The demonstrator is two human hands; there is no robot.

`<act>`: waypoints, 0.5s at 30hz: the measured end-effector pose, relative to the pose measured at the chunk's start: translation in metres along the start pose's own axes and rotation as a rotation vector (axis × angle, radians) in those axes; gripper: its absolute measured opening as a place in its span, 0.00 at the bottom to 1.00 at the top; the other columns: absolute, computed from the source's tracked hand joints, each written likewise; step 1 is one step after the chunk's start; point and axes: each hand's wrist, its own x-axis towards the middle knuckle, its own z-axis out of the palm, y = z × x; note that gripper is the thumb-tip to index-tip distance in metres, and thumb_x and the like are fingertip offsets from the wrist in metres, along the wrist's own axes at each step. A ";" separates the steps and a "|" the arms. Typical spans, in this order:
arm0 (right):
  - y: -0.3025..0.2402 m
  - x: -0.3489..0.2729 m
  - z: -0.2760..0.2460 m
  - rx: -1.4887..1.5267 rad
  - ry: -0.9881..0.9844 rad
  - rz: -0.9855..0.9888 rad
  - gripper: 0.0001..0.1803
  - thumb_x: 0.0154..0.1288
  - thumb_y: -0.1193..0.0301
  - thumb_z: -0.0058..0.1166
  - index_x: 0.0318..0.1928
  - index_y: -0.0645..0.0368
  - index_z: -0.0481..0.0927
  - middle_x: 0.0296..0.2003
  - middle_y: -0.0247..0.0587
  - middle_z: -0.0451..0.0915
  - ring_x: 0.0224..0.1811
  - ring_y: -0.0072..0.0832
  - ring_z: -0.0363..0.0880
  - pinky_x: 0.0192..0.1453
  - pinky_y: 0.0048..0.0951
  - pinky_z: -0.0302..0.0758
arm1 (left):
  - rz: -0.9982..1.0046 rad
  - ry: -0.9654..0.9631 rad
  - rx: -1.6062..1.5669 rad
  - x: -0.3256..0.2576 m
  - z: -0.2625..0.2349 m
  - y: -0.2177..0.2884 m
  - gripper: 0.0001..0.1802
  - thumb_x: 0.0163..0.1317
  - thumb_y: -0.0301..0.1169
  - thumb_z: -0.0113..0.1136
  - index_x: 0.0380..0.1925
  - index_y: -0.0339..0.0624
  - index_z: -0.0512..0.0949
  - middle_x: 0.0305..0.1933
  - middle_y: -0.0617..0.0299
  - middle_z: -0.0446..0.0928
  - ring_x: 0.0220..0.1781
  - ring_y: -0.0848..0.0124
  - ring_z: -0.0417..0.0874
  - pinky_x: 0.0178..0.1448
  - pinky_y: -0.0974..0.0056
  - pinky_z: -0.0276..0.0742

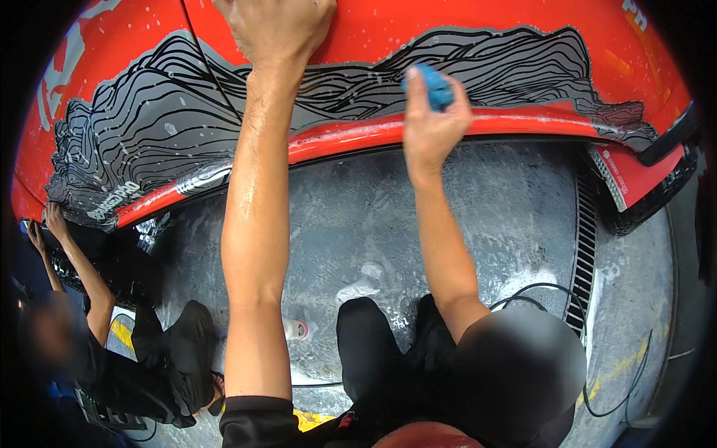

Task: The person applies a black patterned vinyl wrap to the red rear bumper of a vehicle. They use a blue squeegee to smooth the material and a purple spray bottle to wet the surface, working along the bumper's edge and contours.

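Note:
My right hand (436,128) pinches a blue sponge or wadded cloth (436,88) against the lower side of a red car (373,33), over a decal of grey with black wavy lines (515,71). My right hand is slightly blurred. My left arm reaches up to the red panel above the decal. There my left hand (276,30) lies against or very near the bodywork, its fingers cut off by the top of the picture. White suds and drops dot the decal and the red sill (336,140) below it.
Another person (134,381) in black crouches at left, with both hands (56,222) near the car's wheel area. A floor drain grate (586,246), a black hose (597,411) and a red mudflap (635,175) by the tyre are at right. Foam lies on the wet grey floor (336,216).

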 end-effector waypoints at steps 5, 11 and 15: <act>-0.010 0.003 -0.003 0.087 0.055 0.085 0.13 0.70 0.69 0.73 0.39 0.66 0.85 0.30 0.33 0.84 0.31 0.18 0.78 0.33 0.24 0.74 | 0.019 0.006 0.021 0.000 -0.001 -0.001 0.27 0.69 0.31 0.60 0.68 0.41 0.71 0.74 0.51 0.70 0.80 0.53 0.66 0.82 0.44 0.57; -0.002 -0.010 0.004 0.094 -0.012 0.029 0.12 0.69 0.69 0.74 0.38 0.65 0.84 0.28 0.31 0.81 0.30 0.17 0.75 0.34 0.25 0.72 | 0.030 0.016 0.015 0.000 0.000 -0.004 0.27 0.69 0.31 0.60 0.67 0.41 0.72 0.74 0.51 0.70 0.79 0.52 0.67 0.81 0.44 0.58; 0.009 -0.015 0.003 0.019 -0.045 -0.025 0.12 0.69 0.69 0.73 0.39 0.65 0.84 0.29 0.31 0.82 0.30 0.16 0.76 0.34 0.23 0.74 | 0.028 0.014 0.016 0.000 0.000 -0.004 0.27 0.68 0.31 0.60 0.67 0.41 0.72 0.74 0.51 0.70 0.79 0.52 0.67 0.81 0.45 0.58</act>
